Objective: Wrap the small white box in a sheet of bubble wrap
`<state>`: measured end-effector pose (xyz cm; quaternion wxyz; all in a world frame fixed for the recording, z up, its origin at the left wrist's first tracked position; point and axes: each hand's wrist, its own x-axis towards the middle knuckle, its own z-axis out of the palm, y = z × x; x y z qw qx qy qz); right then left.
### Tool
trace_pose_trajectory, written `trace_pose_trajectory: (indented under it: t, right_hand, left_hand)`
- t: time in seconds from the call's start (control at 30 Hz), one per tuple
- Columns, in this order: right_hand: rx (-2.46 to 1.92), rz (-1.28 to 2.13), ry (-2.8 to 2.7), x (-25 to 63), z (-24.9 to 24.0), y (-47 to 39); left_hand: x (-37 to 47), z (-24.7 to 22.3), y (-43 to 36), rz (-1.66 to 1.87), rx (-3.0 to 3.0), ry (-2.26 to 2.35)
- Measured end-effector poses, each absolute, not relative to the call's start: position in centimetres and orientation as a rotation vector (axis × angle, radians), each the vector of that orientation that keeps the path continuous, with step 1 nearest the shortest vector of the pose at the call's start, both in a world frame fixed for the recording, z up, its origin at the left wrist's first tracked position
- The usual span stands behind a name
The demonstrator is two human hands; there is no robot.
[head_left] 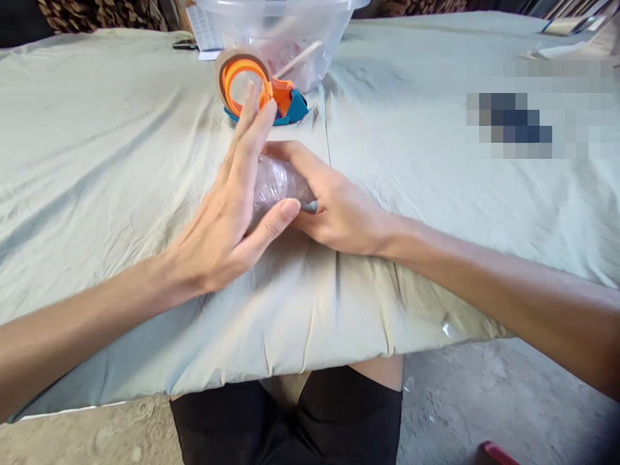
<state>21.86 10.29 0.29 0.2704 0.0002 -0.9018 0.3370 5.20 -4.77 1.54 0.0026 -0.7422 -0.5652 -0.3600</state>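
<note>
A shiny bundle wrapped in clear plastic [278, 182] sits between my hands near the table's front edge. What is inside the wrap cannot be made out. My right hand [334, 203] grips it from the right, fingers over the far side and thumb on the near side. Against its left side lies the palm of my left hand [232, 194], fingers stretched out and upward, thumb extended across the front. Just beyond the left fingertips stands an orange and blue tape dispenser [285, 106] with a roll of brown tape [223, 81], partly covered by those fingers.
Behind the dispenser is a clear plastic tub [334, 39] with a pale stick and other contents. A dark phone-like item [185, 44] and printed paper [203, 29] lie left of it. A wrinkled pale green cloth [121, 161] covers the table. Part of the right side is pixelated.
</note>
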Motion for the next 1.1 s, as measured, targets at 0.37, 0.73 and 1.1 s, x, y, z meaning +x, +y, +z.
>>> trace_pose_trajectory:
  t: [0.37,0.73,1.1]
  right_hand:
    - [0.020,0.826,-2.394,22.0,0.7,9.5]
    - [0.002,0.775,-2.403,21.7,0.2,9.8]
    - [-0.005,0.824,-2.416,21.7,-0.2,11.0]
  left_hand:
    - [4.3,1.6,-4.4,-1.333,-2.401,-1.844]
    - [3.6,1.1,-4.1,-1.220,-2.375,-1.953]
    - [4.0,1.7,-4.5,-0.894,-1.997,-1.430]
